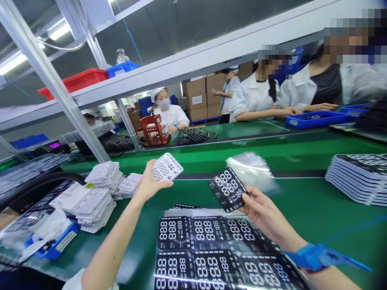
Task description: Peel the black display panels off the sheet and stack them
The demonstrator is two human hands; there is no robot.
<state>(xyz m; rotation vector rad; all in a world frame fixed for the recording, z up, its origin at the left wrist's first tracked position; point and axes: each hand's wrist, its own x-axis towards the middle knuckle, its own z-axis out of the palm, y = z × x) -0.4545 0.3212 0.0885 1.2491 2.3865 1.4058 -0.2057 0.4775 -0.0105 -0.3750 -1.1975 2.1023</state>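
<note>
Left hand [148, 182], white panel [167, 167], right hand [263, 211], black panel [228, 190]

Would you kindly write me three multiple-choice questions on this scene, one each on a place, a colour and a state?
1. Where do the stacks of white panels lie on the green belt?
A. Right of the hands
B. Left of the hands
C. On the shelf overhead

2. What colour is the band at the wrist of the right hand?
A. Red
B. White
C. Blue

3. What is the left hand doing with the white panel?
A. Holding it up above the belt
B. Pressing it flat on the belt
C. Sliding it into a bag

Answers:
1. B, the stacks sit at the left of the belt, beyond the left hand.
2. C, the band shows blue beside the hand that holds the black panel.
3. A, the panel is raised in the fingers, clear of the belt.
</note>
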